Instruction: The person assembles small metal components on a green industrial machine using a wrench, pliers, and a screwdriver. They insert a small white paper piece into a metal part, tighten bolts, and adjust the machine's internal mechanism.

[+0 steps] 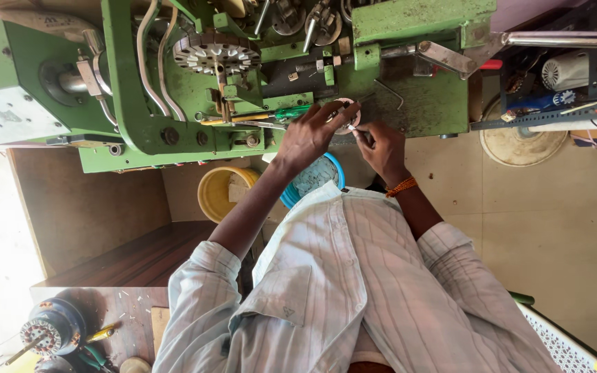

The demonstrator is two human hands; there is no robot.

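Tape, a small pale roll, sits at my fingertips against the front of the green winding machine. My left hand has its fingers stretched out and partly spread, the tips pressing on the roll's rim; it is more open than closed, and grips the roll only lightly. My right hand is just beside it on the other side of the roll, fingers curled in tight around something thin that I cannot make out. An orange thread band circles that wrist.

Just past my left fingertips lies a green-handled screwdriver on the machine's ledge, and farther out from it stands a white slotted stator core mounted on the machine. Beyond my right hand a metal lever with a red tip reaches away.

Below my left wrist, nearer my body, are a blue round container and beside it a yellow bowl. My striped light shirt fills the near view. Well away from my left elbow, a wound motor core rests on the wooden tabletop.
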